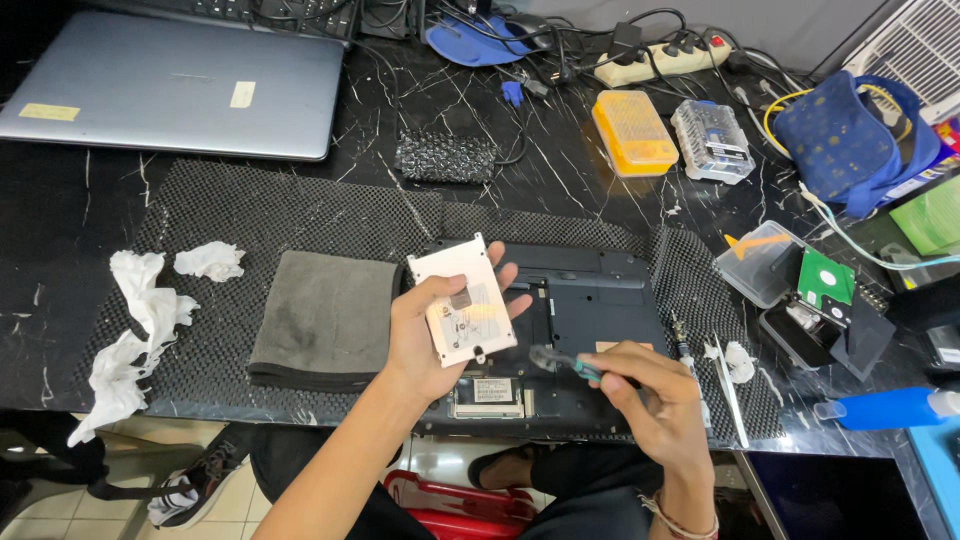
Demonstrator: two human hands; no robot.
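Note:
My left hand [432, 335] holds a flat silvery hard drive in its metal caddy [462, 298], tilted up above the table. My right hand [650, 400] grips a screwdriver with a teal handle [565, 362]; its blurred tip points left toward the drive. Under both hands lies a black laptop [590, 300], bottom side up, with an open bay where a small labelled module [490, 392] shows. The laptop rests on a black mesh mat [250, 215].
A folded grey cloth [325, 318] lies left of the laptop, with crumpled white tissues [140, 320] further left. A closed silver laptop [170, 85] sits at the back left. Parts boxes [635, 130], a green circuit board [826, 280], a power strip [660, 60] and a blue bottle [885, 408] are at the right.

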